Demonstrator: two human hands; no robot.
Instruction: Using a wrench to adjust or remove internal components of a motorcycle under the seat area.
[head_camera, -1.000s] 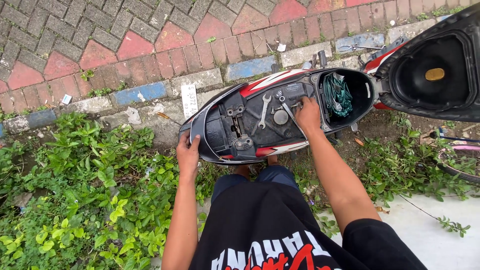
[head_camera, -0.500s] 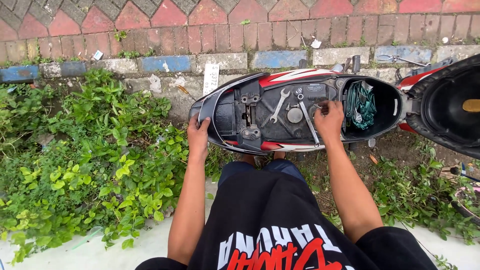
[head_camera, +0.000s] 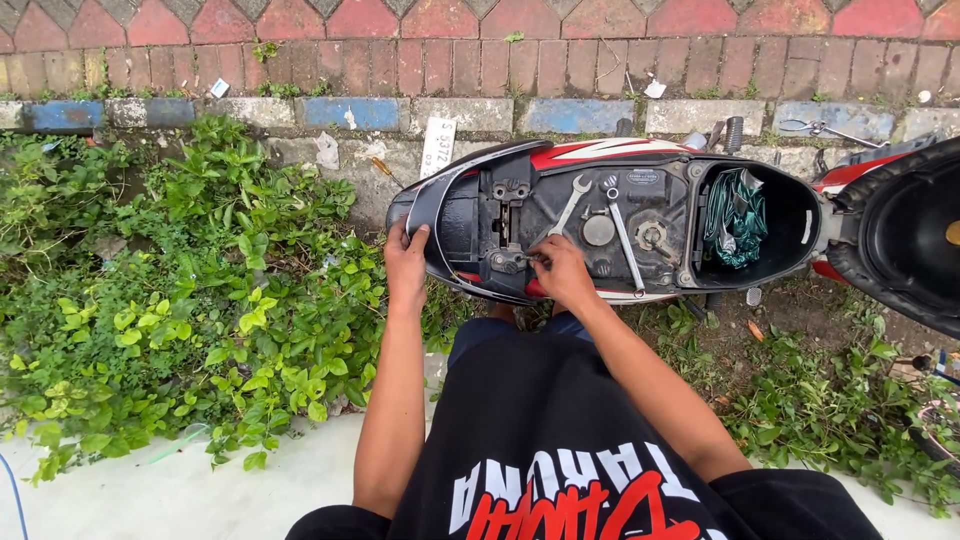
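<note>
a: what's closest to the camera?

b: a black shirt with red and white print, and two bare forearms reaching away from it. pale ground lies below, and a thick patch of green weeds fills the left side.

a: and the hands?

b: the left hand rests on the dark rear edge of the scooter body, fingers curled over the rim and thumb alongside, loosely closed on the edge. the right hand is further in, fingertips bunched together at a small metal fitting by the near side of the open seat bay; it's too small to tell whether they actually pinch anything.

a: what lies around that spot?

b: just beyond the right hand, two spanners lie on the dark tray: an open-ended spanner slanting up to the right, and a ring spanner slanting the other way. to the right sits the open storage bucket with a crumpled green cloth inside. the raised seat underside is at the far right.

a: farther off?

b: a white plate sticks up behind the tail, then a kerb painted blue and grey, then red brick paving.
</note>
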